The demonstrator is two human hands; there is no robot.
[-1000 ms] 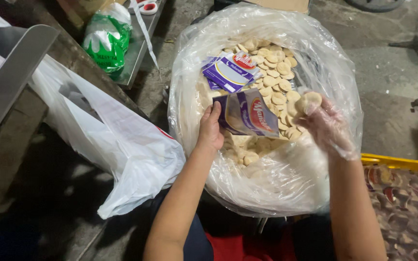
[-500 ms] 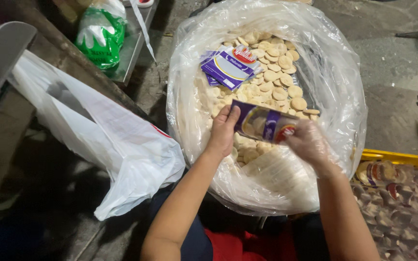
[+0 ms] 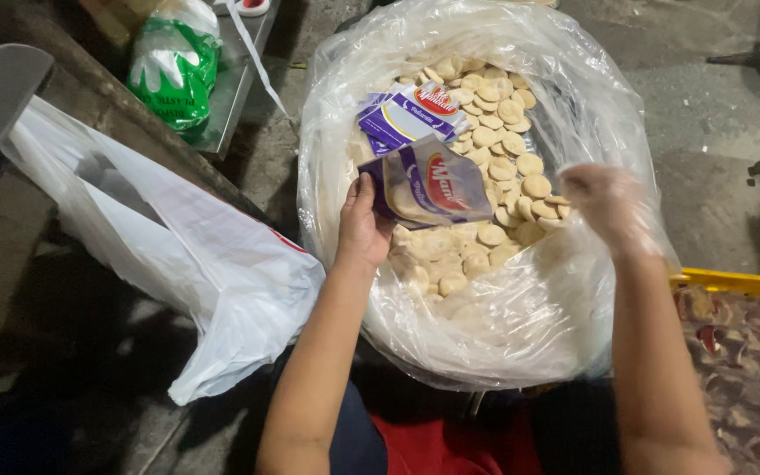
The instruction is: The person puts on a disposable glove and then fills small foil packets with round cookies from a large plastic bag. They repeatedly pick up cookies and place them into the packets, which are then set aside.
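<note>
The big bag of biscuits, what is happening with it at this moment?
A person works over a large clear plastic bag full of round biscuits. The left hand holds a purple packet open above the biscuits. The right hand, in a thin clear glove, hovers blurred beside it, apparently empty. More purple packets lie on the pile.

A purple and white snack pouch [image 3: 428, 186] with a red oval mark is held open-mouthed over the heap of round, pale biscuits [image 3: 485, 176], tilted toward the left hand [image 3: 362, 229], whose fingers pinch its left edge. A few biscuits show through its open mouth. The heap fills a large clear plastic bag [image 3: 503, 325]. A second, flat pouch [image 3: 406, 110] of the same colours lies on the biscuits just beyond the held one.
</note>
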